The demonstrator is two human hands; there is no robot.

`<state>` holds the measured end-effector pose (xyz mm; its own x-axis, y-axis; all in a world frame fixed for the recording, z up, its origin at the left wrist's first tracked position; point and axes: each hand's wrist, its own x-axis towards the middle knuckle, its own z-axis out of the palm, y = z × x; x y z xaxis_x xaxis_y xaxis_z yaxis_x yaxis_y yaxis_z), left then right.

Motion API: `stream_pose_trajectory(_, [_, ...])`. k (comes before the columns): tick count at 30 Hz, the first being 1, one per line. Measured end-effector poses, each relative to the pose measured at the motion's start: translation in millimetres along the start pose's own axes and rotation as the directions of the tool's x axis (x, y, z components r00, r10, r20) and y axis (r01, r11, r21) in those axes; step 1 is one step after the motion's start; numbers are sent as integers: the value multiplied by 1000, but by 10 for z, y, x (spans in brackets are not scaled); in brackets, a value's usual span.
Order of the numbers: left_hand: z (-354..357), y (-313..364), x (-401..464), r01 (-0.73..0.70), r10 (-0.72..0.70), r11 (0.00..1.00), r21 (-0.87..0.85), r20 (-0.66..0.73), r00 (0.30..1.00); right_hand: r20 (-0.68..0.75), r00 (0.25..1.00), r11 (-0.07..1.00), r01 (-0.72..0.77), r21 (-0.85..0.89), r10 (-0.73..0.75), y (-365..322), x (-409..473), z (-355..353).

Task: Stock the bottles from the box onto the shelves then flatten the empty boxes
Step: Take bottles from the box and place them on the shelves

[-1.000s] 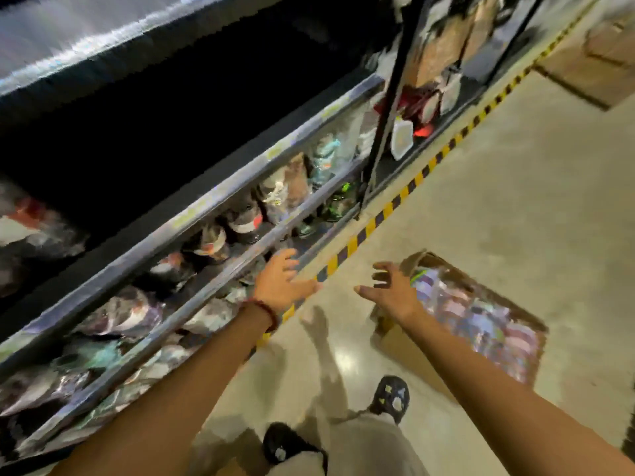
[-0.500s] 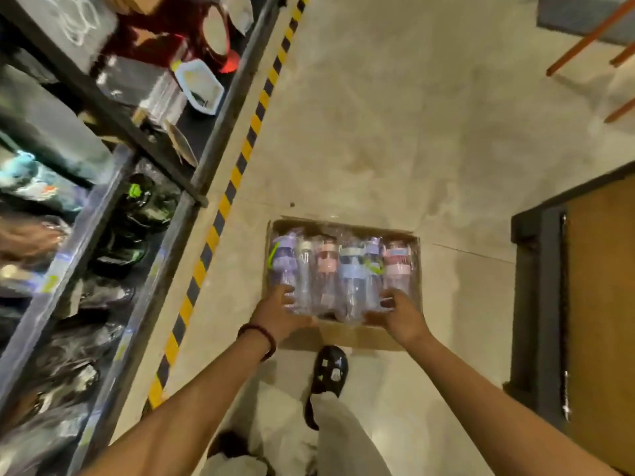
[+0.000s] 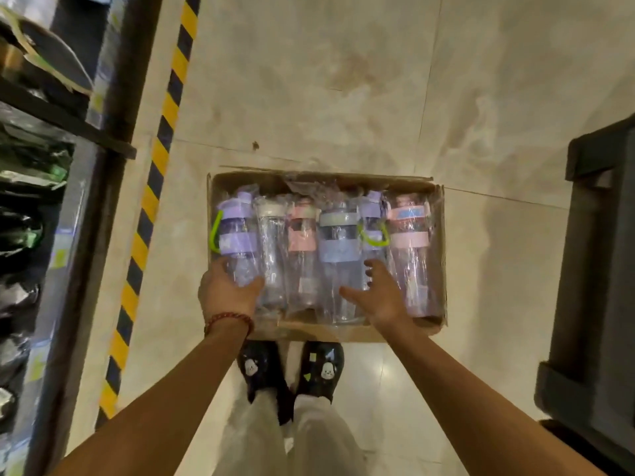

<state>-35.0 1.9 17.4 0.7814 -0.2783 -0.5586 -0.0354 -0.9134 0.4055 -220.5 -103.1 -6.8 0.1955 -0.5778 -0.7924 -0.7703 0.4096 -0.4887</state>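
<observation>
Our left hand (image 3: 228,292) wraps the purple bottle (image 3: 237,242) at the box's (image 3: 441,255) left edge, ready to lift it. Our right hand (image 3: 378,297) hovers spread wide over the bottles near the right edge, holding nothing.

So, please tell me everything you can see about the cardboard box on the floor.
The cardboard box is brown, open on top and sits flat on the pale tiled floor, just ahead of the person's black shoes. It holds a row of clear plastic bottles lying side by side in crinkled film, with purple, white, pink and grey bands. The left hand grips the leftmost purple bottle; the right hand is spread open over the bottles.
</observation>
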Motion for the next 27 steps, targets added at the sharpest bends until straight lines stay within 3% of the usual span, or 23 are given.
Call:
stream_pose_trajectory(3, [109,-197,323,93,-91,990,105,-22,996,-36,999,999,22,-43,-24,58,309,241])
stream_pose_trajectory(6, [200,-349,528,203,-203,979,18,94,975,-120,993,996,-15,-84,5,64,478,420])
stream_pose_trajectory(10, [298,-426,691,217,-223,974,69,115,968,-289,957,983,-61,-172,9,9,598,546])
stream_pose_trajectory(13, [365,-364,713,306,-310,951,47,158,938,-351,936,978,-59,-198,-15,-30,635,588])
stream_pose_trajectory(17, [444,-258,612,337,-339,941,43,124,932,-346,938,990,-23,-141,-28,-1,602,665])
stream_pose_trajectory(21, [496,-105,525,448,-427,891,-68,208,880,-293,956,997,-7,-74,-15,-21,630,608])
stream_pose_trajectory(27, [214,-196,456,424,-349,866,-266,286,892,-168,986,1000,15,-24,-19,-20,397,553])
